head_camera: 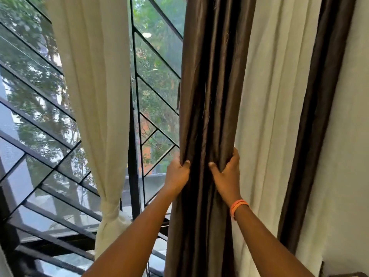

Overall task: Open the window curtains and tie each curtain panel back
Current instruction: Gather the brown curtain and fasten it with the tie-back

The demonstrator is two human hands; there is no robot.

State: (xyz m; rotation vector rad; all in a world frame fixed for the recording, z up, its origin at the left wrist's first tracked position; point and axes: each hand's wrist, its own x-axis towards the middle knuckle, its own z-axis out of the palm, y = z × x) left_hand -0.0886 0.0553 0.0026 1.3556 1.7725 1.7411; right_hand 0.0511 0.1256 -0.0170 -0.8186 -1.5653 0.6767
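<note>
Both hands gripping brown curtain (209, 96), left hand (177, 174), right hand (226, 176)

Daylight enters through the window glass (157, 76), up and left of the fingers (186, 163); the scene is bright and evenly lit; soft sheen runs along the brown curtain (209, 86) folds above the fingertips, deep shadow between them; wide-angle bending tilts the frame edges; trees outside look hazy.
</note>
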